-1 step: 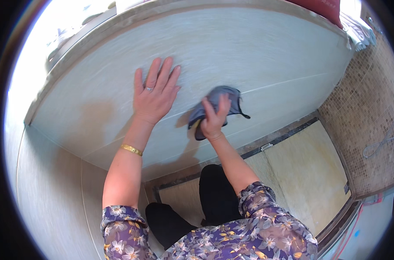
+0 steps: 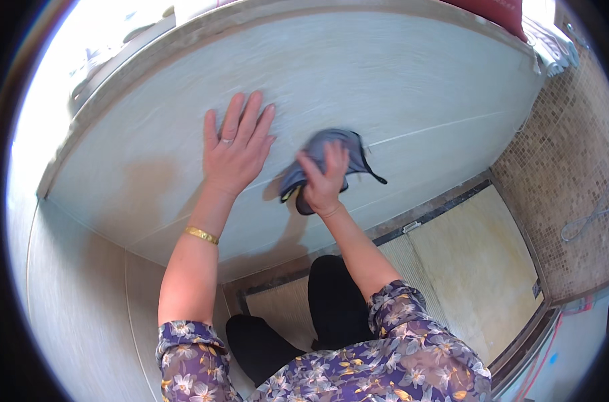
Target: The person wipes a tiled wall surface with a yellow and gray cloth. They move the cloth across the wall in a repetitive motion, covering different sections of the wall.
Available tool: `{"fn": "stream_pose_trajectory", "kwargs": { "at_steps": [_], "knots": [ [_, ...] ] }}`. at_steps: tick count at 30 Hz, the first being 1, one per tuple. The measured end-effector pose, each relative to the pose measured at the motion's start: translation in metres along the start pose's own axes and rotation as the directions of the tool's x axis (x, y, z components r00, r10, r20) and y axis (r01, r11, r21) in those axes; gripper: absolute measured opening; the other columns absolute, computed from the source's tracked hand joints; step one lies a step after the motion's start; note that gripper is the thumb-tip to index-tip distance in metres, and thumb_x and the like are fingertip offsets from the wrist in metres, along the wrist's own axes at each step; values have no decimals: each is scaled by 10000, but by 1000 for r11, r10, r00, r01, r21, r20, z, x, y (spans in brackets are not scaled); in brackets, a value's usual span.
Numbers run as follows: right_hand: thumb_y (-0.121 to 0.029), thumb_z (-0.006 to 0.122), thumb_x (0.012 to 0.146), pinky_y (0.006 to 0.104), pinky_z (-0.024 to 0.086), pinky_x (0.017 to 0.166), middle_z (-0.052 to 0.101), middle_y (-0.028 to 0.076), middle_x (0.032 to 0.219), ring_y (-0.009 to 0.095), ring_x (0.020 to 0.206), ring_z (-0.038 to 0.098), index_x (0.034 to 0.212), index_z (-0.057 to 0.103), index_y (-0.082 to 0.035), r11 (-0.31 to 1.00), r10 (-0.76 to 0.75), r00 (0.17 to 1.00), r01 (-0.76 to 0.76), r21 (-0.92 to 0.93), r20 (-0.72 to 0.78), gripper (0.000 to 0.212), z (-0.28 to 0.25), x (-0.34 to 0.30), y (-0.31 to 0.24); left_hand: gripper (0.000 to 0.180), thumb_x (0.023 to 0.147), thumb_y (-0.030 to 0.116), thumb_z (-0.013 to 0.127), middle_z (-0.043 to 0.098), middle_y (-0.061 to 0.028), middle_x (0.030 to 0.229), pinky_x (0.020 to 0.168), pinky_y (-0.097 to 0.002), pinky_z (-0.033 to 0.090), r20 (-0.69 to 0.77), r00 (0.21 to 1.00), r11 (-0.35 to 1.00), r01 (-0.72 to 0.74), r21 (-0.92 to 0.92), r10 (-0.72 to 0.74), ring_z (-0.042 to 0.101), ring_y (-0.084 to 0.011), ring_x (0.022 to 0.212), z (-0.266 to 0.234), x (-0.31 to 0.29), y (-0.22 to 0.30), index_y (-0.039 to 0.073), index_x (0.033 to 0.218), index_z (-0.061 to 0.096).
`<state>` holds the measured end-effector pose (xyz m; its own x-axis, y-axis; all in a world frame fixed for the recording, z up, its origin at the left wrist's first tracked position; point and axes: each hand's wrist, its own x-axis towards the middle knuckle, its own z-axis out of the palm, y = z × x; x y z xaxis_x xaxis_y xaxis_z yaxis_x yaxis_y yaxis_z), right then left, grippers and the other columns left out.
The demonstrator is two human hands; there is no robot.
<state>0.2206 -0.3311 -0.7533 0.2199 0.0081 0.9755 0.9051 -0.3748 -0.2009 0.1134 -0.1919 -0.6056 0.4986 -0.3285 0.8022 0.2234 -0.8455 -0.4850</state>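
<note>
My left hand [image 2: 234, 151] lies flat against the pale tiled wall [image 2: 412, 80], its fingers stretched and a little apart. It wears a ring, and a gold-coloured bracelet circles that wrist. To its right, my right hand [image 2: 324, 177] presses a grey cleaning cloth [image 2: 331, 139] to the same wall, beside a thin horizontal joint line. Dark edging and a black hanging loop show on the cloth, with a bit of yellow near its lower left. Motion slightly smears the right fingers, and part of the cloth is bunched under the palm.
Along the wall's top runs a ledge [image 2: 271, 10], bearing a red item [image 2: 499, 15] and white folded fabric [image 2: 552, 43] at the right. Below, a beige floor panel [image 2: 479, 248] has a dark border. Small brown mosaic tiles [image 2: 566, 167] cover the right side, where a grey cord hangs.
My right hand and the cloth have shifted slightly left and up along the wall. My left hand has moved only a touch leftward, still flat.
</note>
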Motion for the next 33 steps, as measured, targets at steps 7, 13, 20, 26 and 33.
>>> {"fn": "stream_pose_trajectory", "kwargs": {
  "at_steps": [7,13,20,26,33],
  "knots": [
    [76,527,716,442,433,987,612,189,1284,389,1128,579,1321,569,-27,979,98,985,-70,189,-140,616,-52,137,26,527,890,325,628,412,-55,1540,1189,-539,138,-21,1000,999,-15,28,16,326,-264,1453,-1,-8,-6,197,1394,547],
    [-108,582,785,613,298,1067,532,144,1396,409,1328,449,1279,614,-100,985,-131,985,143,102,-110,495,-9,116,-4,512,898,333,621,427,-59,1529,1193,-534,139,-42,999,1000,-17,23,18,340,-268,1446,2,-4,-3,191,1387,557],
    [-250,686,800,609,264,1093,507,150,1424,413,1358,407,1310,589,-89,994,-45,957,72,83,-288,544,-16,193,30,506,890,337,631,435,-57,1524,1196,-529,139,-37,999,999,-21,26,22,340,-264,1446,-3,-3,-3,193,1371,573],
    [-304,662,837,618,219,1115,490,111,1460,363,1381,405,1327,590,-156,972,-229,967,234,30,-111,517,0,149,-6,512,867,337,646,451,-21,1512,1188,-535,156,-42,999,1000,-3,29,4,363,-232,1432,3,-6,-4,211,1359,574],
    [-254,607,880,575,254,1112,482,149,1458,377,1381,396,1390,506,-67,1000,-6,942,4,-4,-336,553,-15,192,56,486,897,310,627,458,-41,1509,1192,-517,158,-62,998,1000,-6,-6,5,366,-252,1432,-1,-3,-3,195,1366,577]
  ]
}}
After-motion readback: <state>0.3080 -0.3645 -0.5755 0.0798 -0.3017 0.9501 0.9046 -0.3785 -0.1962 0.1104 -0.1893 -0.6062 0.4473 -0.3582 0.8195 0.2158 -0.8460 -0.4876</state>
